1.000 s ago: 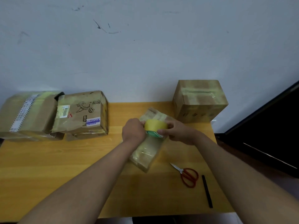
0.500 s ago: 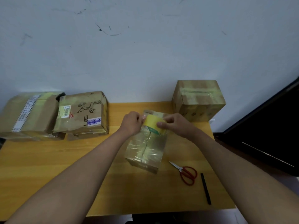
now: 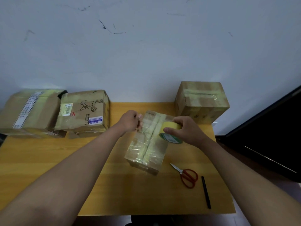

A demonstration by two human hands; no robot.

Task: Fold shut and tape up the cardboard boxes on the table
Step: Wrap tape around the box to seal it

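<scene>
The small cardboard box point(image 3: 147, 142) lies in the middle of the bench point(image 3: 48, 160), its top shiny with clear tape along the seam. The right hand point(image 3: 187, 129) is curled around the yellow tape roll point(image 3: 171, 132) just above the box's right side; the left hand point(image 3: 131, 120) seems to pinch the loose tape end at the box's far left edge, probably to stretch a strip across. Right of the box lie red-handled scissors point(image 3: 187, 176) and a black pen point(image 3: 206, 192). Behind it stand three bigger, matte, taped boxes point(image 3: 202, 101).
</scene>
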